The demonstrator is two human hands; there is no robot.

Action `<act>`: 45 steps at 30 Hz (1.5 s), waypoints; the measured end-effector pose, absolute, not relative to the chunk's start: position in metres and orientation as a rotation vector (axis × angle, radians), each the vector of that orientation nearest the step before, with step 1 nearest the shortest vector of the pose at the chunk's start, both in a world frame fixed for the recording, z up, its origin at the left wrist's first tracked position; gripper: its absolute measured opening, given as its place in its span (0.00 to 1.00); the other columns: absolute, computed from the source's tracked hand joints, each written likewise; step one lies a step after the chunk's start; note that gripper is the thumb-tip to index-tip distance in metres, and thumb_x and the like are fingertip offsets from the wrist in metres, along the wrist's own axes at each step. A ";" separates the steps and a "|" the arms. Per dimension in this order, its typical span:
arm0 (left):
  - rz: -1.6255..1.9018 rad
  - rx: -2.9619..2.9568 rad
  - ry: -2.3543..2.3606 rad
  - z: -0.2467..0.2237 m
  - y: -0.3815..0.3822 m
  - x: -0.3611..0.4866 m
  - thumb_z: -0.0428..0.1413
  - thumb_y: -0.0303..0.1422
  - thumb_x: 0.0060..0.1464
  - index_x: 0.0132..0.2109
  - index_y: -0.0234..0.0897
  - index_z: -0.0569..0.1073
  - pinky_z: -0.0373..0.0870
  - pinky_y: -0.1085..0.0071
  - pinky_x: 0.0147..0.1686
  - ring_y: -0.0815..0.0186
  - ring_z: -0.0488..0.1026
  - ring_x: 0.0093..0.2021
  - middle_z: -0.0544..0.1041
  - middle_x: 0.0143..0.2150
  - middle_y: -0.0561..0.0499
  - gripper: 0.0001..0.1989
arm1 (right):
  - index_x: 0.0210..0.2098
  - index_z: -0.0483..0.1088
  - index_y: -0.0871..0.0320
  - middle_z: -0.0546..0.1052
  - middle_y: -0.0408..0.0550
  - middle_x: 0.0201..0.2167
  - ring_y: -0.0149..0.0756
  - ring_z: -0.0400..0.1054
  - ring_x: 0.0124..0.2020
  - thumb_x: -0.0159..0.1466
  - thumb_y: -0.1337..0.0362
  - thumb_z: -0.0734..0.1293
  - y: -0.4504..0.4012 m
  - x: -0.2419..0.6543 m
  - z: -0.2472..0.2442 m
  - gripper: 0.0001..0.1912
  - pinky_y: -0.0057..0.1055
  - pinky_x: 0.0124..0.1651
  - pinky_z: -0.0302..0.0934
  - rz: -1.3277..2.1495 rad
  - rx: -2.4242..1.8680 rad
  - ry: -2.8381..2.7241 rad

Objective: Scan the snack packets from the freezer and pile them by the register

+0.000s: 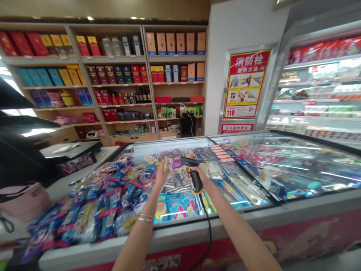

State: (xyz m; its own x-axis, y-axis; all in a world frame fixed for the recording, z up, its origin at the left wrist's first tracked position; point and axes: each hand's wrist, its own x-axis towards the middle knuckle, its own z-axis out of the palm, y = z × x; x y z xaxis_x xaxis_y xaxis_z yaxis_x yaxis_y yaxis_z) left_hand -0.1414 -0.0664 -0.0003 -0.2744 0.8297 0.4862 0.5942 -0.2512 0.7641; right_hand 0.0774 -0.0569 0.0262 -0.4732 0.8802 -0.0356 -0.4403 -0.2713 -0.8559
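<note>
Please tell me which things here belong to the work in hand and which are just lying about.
Belonging: left hand with a small packet; right hand with a black barcode scanner and cable.
Lying about: heaped blue packets, glass-topped freezer, boxed-goods shelves.

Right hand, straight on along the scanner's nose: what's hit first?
Likely the small packet in the left hand. The right hand holds a black handheld scanner with its head aimed that way. Depth is unclear, so it could pass just in front or behind.
</note>
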 end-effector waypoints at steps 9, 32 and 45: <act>1.386 1.794 1.947 0.002 -0.063 -0.150 0.48 0.26 0.55 0.67 0.41 0.57 0.64 0.63 0.59 0.60 0.65 0.62 0.67 0.64 0.45 0.32 | 0.25 0.71 0.61 0.72 0.46 0.15 0.29 0.62 0.14 0.52 0.57 0.67 -0.059 0.069 0.007 0.11 0.24 0.17 0.56 1.832 -0.769 -1.143; 1.367 1.850 1.993 -0.001 -0.069 -0.146 0.48 0.27 0.56 0.67 0.41 0.57 0.66 0.65 0.55 0.60 0.69 0.57 0.70 0.60 0.44 0.31 | 0.24 0.71 0.61 0.73 0.45 0.18 0.27 0.61 0.14 0.50 0.59 0.66 -0.064 0.075 0.018 0.10 0.24 0.16 0.57 1.839 -0.688 -1.082; 1.252 1.608 2.186 0.042 -0.102 -0.144 0.54 0.31 0.56 0.59 0.38 0.63 0.68 0.66 0.46 0.58 0.76 0.47 0.79 0.44 0.44 0.23 | 0.29 0.71 0.59 0.73 0.44 0.23 0.26 0.61 0.16 0.51 0.60 0.68 -0.064 0.072 0.013 0.10 0.23 0.17 0.57 1.893 -0.669 -0.993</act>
